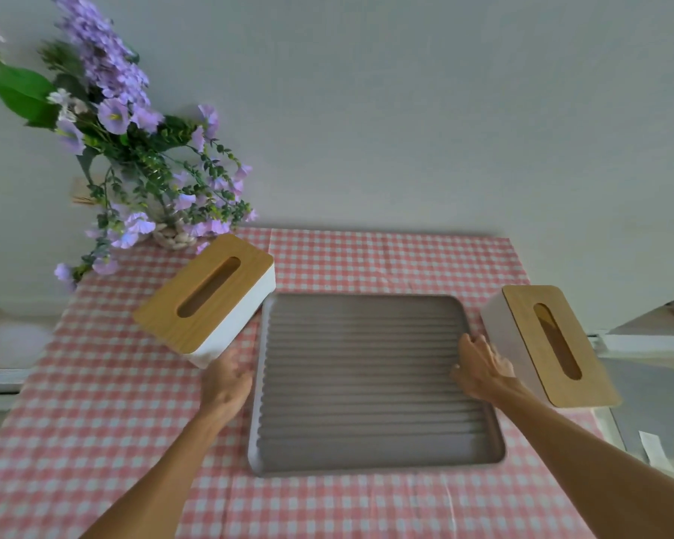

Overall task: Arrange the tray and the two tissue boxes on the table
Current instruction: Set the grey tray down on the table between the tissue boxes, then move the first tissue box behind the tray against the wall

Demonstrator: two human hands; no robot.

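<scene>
Your left hand (226, 383) and right hand (483, 369) grip the grey tray (374, 383) by its side rims at mid-frame — fingers curled on the edges. One tissue box (207, 297) lies angled at its upper-left corner, the other (549, 344) just right — each hand nearest its own box.

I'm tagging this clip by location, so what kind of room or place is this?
Probably a home, perhaps a dining or living corner. A table against a plain wall wears a pink gingham tablecloth, with purple flowers in a woven vase and two wooden-lidded tissue boxes flanking a grey ridged tray.
</scene>
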